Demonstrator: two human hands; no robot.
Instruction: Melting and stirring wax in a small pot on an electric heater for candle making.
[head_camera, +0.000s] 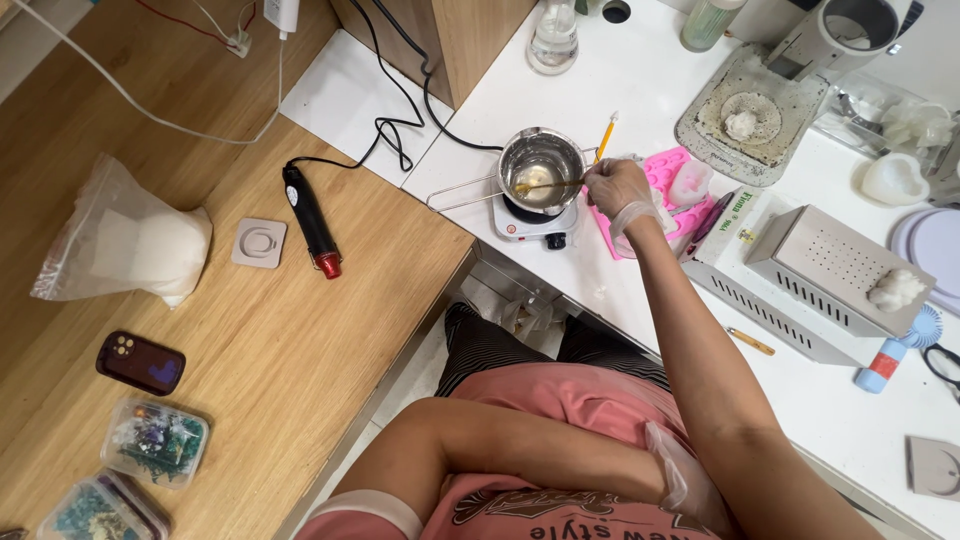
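Right hand (617, 187): gloved, grip pinched on a thin stir stick (552, 184) whose tip sits in the melt.
Left hand (682, 480): gloved, tucked against the waist under the right arm; grip loose as far as it shows, nothing in it.
Pot (541, 160): small steel pouring pot, pale half-melted lump in amber liquid, sitting on a little white hotplate (533, 222) at the near edge of the white tabletop (820, 390).
Nearby: pink silicone mould (672, 180) just beside the right hand; yellow pencil (606, 136) behind the pot; black heat gun (310, 221) on the wooden tabletop, well apart.
Risk: the pot's long wire handle (462, 190) juts left past the tabletop edge; a knock there would likely tip hot liquid toward the lap.
Risk: hotplate stands close to the edge; hard stirring could shift it.
Risk: thin glove near the hot rim may soften on contact.
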